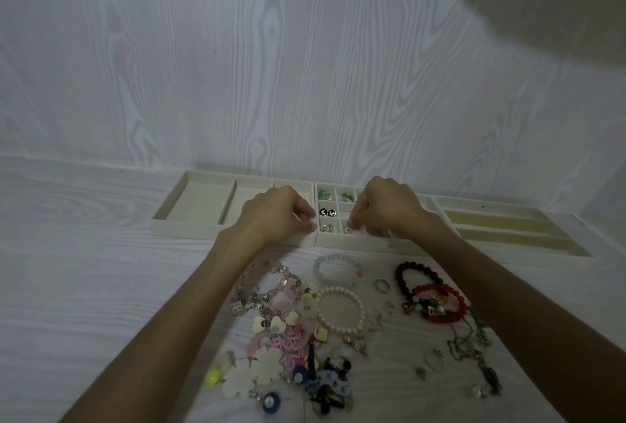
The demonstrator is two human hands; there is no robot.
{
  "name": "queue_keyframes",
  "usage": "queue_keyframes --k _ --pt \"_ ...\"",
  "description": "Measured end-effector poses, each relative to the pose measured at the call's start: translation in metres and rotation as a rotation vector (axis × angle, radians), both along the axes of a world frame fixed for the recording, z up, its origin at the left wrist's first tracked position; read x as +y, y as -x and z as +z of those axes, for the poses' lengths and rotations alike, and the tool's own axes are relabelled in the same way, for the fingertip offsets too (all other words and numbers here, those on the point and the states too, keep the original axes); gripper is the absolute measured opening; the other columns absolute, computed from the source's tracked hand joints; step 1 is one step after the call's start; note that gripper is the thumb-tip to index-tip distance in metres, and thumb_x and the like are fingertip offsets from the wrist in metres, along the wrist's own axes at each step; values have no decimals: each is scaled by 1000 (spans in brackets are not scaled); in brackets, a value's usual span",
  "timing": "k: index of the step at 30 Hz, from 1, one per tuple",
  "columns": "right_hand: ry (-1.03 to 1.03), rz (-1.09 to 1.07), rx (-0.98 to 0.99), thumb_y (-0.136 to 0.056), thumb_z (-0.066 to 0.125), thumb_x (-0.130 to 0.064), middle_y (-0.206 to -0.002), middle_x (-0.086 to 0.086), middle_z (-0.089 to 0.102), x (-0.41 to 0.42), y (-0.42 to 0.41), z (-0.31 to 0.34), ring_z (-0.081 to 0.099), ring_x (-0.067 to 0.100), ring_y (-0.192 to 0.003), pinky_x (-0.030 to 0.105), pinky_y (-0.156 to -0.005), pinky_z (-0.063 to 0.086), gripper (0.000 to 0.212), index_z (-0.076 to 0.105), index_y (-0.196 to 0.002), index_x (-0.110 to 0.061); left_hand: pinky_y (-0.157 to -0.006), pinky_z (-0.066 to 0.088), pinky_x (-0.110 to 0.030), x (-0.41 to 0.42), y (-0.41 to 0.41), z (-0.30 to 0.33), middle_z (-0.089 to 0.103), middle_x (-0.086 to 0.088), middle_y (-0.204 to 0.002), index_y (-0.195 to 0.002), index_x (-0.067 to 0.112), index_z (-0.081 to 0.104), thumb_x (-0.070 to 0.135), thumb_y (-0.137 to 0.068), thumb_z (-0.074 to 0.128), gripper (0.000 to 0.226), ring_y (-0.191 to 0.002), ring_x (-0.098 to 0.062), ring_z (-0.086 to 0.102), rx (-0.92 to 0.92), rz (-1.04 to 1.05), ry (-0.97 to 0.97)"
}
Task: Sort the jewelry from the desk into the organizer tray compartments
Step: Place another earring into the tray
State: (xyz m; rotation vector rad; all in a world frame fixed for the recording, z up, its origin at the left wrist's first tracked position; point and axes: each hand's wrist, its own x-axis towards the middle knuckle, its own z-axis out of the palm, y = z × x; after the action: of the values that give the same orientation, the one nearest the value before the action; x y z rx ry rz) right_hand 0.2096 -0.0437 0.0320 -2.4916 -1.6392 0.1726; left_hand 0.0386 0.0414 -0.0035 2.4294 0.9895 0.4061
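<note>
Both hands positioned over the organizer tray (352, 242).

The left hand (274, 212) and right hand (386, 209) are curled, fingers pinched narrow; any held item cannot be discerned. Small earrings (327, 211) are seated in the gridded compartments. Unsorted jewelry (338, 311) is spread on the desk (101, 287), near the tray.

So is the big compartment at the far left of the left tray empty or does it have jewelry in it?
Empty: the far-left compartment shows only bare cream lining, no jewelry.
</note>
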Motion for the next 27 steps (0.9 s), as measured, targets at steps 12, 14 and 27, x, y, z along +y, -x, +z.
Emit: queue_keyframes --k 12,14,27 --pt "-150 87 179 -74 77 -33 -61 2 63 -77 5 32 49 8 -55 19 -51 34 9 76 -81 -28 -67 41 -21 -36 27 24 65 21 -95 -104 36 68 31 -85 67 20 -83 2 61 -36 -6 -55" --pt "-147 126 213 -75 77 -31 -64 5 67 -97 8 27 50 8 -54 18 -50 35 7 76 -81 -28 -64 42 -16 -50 38 23 65 22 -95 -104 36 68 29 -85 67 21 -84 3 61 10 -52 -53" --pt "-91 337 154 -91 58 -20 -110 -9 67 -156 50 -24 61 5 -89 24 -77 48 23 70 -106 -32 -67 45 -19 -116 72 3 64 25 -88 -95 43 69 36 -84 67 13 -79 7 58 185 -137 -28"
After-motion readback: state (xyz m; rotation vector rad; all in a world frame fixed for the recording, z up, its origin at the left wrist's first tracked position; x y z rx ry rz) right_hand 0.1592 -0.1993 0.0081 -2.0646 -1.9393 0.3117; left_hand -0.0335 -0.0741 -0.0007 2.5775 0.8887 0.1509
